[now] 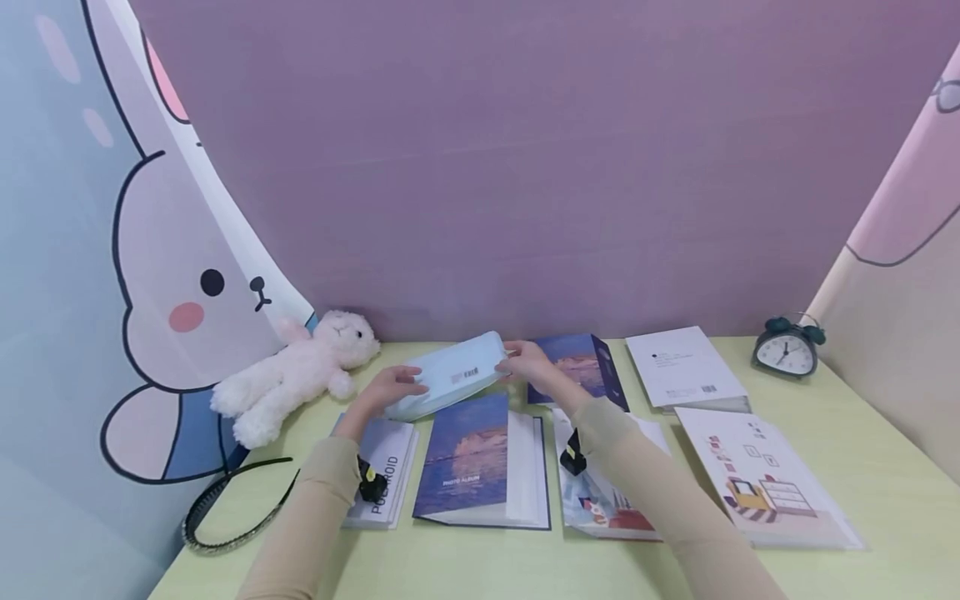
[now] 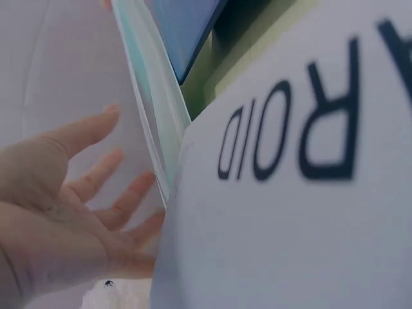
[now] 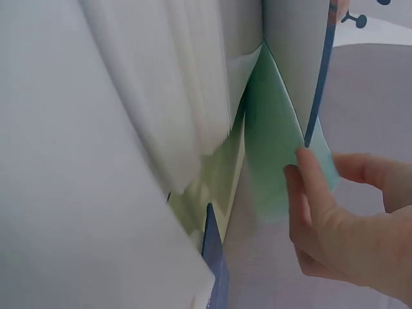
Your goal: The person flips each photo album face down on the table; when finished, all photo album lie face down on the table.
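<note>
Fingers (image 3: pixel 314 187) (right hand (image 1: pixel 528 362)) pinch the pale-blue album (image 1: pixel 448 377).

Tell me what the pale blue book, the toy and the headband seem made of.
Pale blue book: cover perhaps plastic or coated card, judging by its smooth, even surface with a soft sheen.
Toy: probably synthetic plush, matte and fluffy; the shaggy pile shows.
Headband: black, perhaps plastic or fabric-covered; the sparkly edge suggests beads or stones, too small to confirm.

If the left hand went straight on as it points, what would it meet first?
Most likely the light blue album: in the head view, the fingertips of the left hand overlap its left end. Whether they touch it is unclear.
</note>
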The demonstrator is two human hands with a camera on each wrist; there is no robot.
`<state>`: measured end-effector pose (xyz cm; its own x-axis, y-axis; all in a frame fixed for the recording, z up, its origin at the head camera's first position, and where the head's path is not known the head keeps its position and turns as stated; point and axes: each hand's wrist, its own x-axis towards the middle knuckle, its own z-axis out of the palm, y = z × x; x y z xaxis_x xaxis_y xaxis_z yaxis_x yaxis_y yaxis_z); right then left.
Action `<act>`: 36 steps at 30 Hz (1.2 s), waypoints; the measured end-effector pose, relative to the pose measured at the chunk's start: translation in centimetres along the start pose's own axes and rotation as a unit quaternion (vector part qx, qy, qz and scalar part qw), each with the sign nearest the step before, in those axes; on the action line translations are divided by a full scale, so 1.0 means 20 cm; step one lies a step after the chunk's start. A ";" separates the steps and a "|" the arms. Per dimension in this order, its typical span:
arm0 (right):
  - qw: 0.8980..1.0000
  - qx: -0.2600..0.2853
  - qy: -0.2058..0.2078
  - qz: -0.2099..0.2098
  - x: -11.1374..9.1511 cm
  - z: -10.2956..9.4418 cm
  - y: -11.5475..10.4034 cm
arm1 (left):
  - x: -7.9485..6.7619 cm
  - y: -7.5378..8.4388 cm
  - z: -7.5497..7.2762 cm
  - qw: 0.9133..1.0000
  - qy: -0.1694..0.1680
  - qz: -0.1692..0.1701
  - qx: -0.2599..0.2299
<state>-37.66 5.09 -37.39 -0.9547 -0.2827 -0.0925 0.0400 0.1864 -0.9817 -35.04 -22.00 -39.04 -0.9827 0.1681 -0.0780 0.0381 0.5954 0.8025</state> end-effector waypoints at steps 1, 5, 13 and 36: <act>1.000 -0.005 -0.007 0.001 0.00 0.00 0.01 | 0.00 0.00 0.00 1.000 -0.002 -0.012 -0.004; 0.999 -0.038 -0.024 0.004 0.00 -0.02 0.01 | -0.02 -0.02 0.00 0.998 0.003 -0.052 -0.022; 0.992 -0.122 -0.036 0.018 -0.01 -0.05 0.03 | -0.02 -0.05 -0.04 0.996 0.024 -0.085 -0.020; 0.984 -0.121 -0.121 0.038 -0.03 -0.08 0.03 | 0.00 -0.07 -0.08 0.995 -0.022 -0.092 -0.031</act>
<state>-37.48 6.87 -37.75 -0.8518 -0.4703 -0.2307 0.0098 0.4260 -0.9046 -35.47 -24.12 -39.20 -0.9630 0.0968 -0.2515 -0.1537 0.5693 0.8076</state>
